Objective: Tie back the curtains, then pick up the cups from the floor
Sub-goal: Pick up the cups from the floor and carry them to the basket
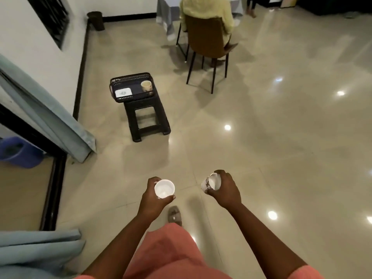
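Observation:
My left hand (152,200) grips a plain white cup (164,188), mouth up, in front of my body. My right hand (226,190) holds a second cup (211,182) with a dark pattern on its side, tilted toward the left. Both cups are held above the glossy floor. A third, cream-coloured cup (146,85) stands in a black tray (120,80) on a dark stool (148,119) ahead. One pale blue curtain (50,115) hangs gathered along the wall at left. Another curtain (34,252) bunches at the bottom left.
The tray also carries a small white dish (123,92). A person in a yellow top sits on a brown chair (207,43) at a cloth-covered table farther back. A dark bin (96,20) stands in the far corner. A blue bucket (19,152) shows beyond the doorway.

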